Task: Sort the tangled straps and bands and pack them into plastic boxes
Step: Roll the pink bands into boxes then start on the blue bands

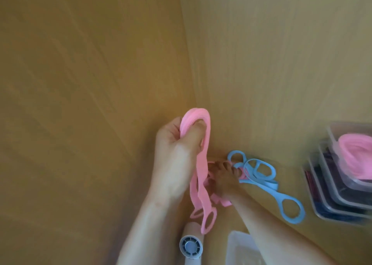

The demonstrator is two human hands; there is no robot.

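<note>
Above the bench, a pink strap was gripped by the left hand; the right hand's grip could not be told.

Matt wood-grain table, rubbery straps

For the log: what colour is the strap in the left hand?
The strap is pink, clearest in the head view.

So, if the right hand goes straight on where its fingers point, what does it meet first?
Probably the blue straps, lying just beyond the right hand; blur makes the depth unclear.
</note>
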